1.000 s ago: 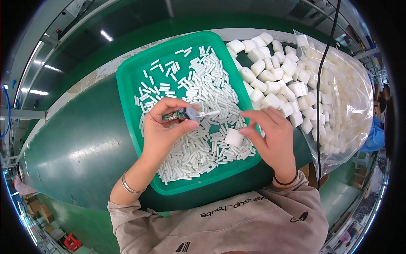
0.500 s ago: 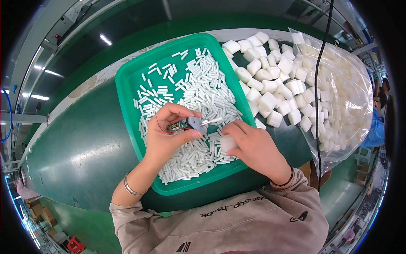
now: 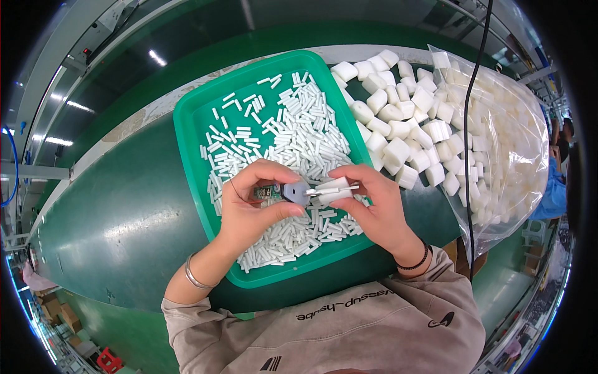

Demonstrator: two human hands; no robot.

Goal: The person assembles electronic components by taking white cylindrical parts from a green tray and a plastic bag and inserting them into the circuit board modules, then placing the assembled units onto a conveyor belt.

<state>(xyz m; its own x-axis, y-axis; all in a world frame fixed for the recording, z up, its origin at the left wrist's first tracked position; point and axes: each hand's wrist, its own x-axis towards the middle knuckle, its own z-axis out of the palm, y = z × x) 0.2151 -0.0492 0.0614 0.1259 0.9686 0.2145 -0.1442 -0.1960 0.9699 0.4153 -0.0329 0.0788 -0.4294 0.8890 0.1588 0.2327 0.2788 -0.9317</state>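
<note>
Over the tray, my left hand (image 3: 258,196) pinches a small device with a green circuit board (image 3: 268,192) and a rounded grey end piece (image 3: 295,192) between thumb and fingertips. A thin red wire trails from its board end. My right hand (image 3: 377,202) is closed on a white block (image 3: 335,192), holding it close to the grey end piece. Slim white stick-like parts show at the block and between the two held things; whether they touch the device I cannot make out. Beneath both hands lies a green tray (image 3: 190,156) of many short white sticks (image 3: 311,118).
To the right of the tray many white rounded blocks (image 3: 395,153) are heaped, spilling from a clear plastic bag (image 3: 511,143). A black cable (image 3: 468,118) hangs down across the bag. The dark green table (image 3: 118,230) extends left. A red stool (image 3: 109,360) stands on the floor lower left.
My right hand has come up from the sticks in the tray with the white block, bringing it beside the grey end piece. My left hand has shifted slightly right and nearer to me.
</note>
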